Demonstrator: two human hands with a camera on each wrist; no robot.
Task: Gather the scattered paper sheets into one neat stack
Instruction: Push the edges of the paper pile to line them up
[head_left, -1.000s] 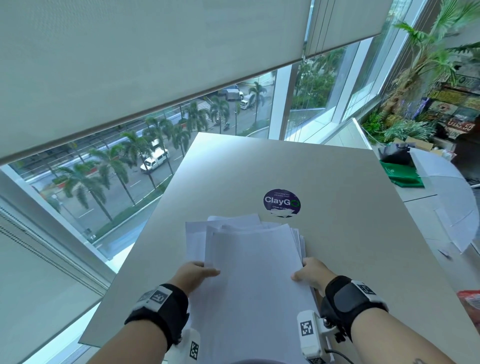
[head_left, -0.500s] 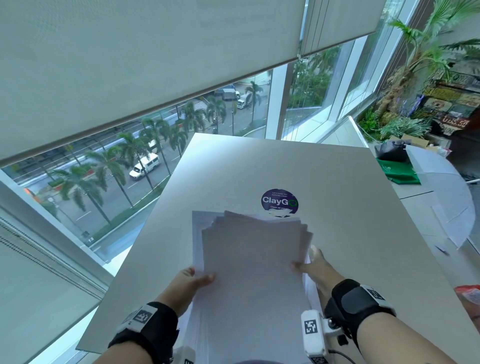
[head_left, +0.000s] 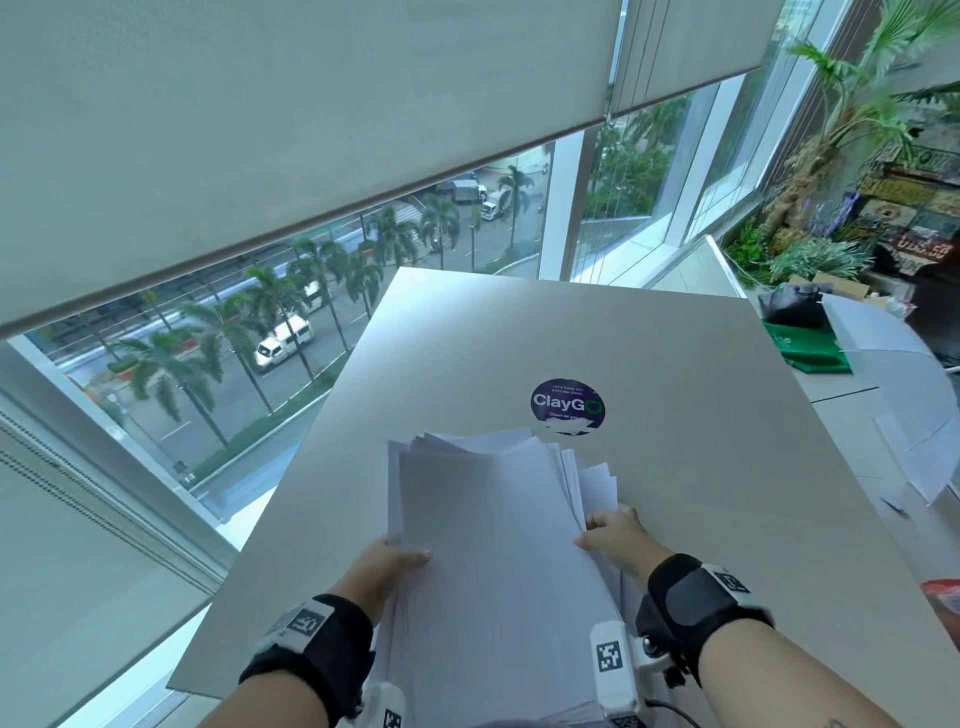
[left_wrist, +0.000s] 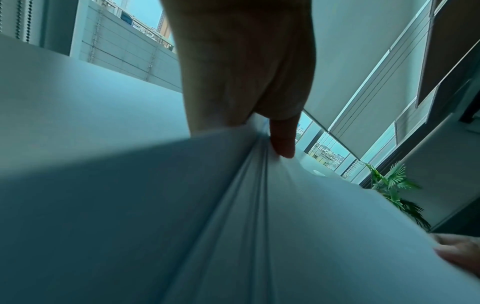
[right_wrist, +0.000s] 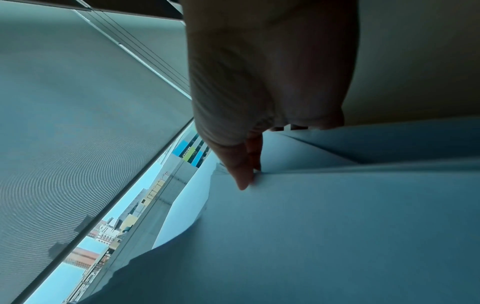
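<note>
The left hand (head_left: 387, 564) grips the left edge of a thick pile of white paper sheets (head_left: 493, 545), thumb lying on top and fingers curled beneath. The right hand (head_left: 613, 535) pinches the opposite edge likewise. Between both hands the pile is tilted up off the pale grey rectangular table (head_left: 727, 441), its far edges fanned unevenly. Just beyond the sheets sits a round purple "ClayGo" sticker (head_left: 568, 405).
</note>
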